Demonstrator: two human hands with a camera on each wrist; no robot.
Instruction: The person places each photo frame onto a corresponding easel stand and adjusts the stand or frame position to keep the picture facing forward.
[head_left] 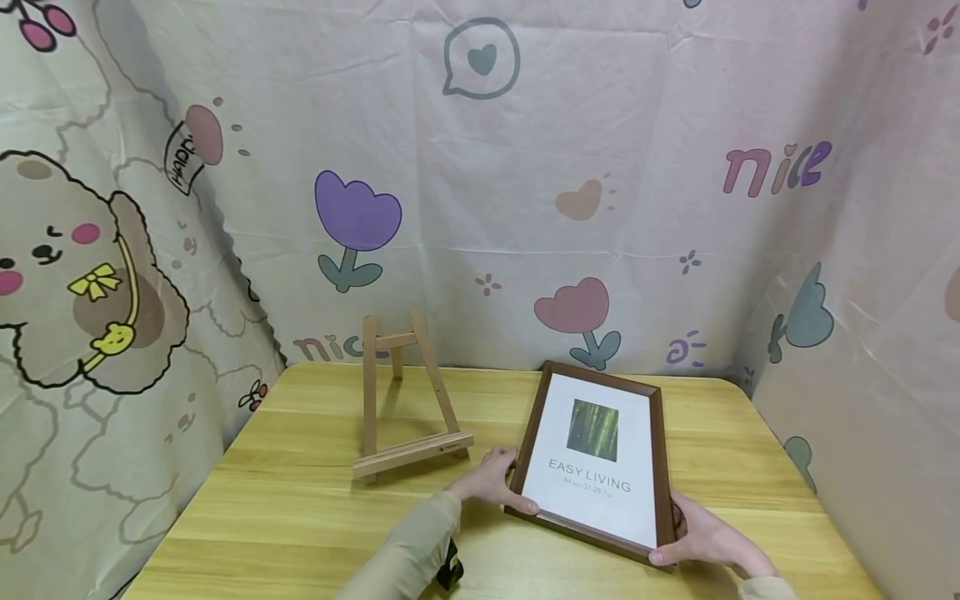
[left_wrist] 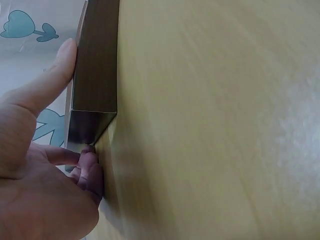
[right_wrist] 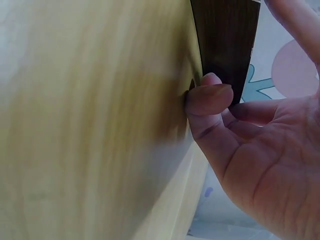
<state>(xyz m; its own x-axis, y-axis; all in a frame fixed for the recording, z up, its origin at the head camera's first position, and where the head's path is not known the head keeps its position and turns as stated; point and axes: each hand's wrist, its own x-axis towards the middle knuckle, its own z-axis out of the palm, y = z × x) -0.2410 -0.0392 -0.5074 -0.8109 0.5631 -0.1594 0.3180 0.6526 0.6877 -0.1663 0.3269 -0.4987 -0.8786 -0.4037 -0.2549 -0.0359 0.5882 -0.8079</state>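
A brown picture frame [head_left: 547, 492] is flat or nearly so over the right part of the table, face up, with a white insert reading "EASY LIVING" and a small green picture. My left hand [head_left: 487, 482] holds its near left corner, thumb over the front edge. At the near right corner my right hand [head_left: 708, 533] grips the frame, thumb on top. In the left wrist view, curled fingers [left_wrist: 91, 172] sit low by the frame's side. The right wrist view has bent fingers [right_wrist: 210, 100] against the dark edge. Whether the frame is slightly lifted, I cannot tell.
A small wooden easel [head_left: 412, 454] stands upright left of the frame, its ledge facing the near side. The wooden table [head_left: 285, 500] meets a printed cloth [head_left: 465, 208] behind and at both sides. Something black [head_left: 450, 568] shows at the left sleeve's cuff.
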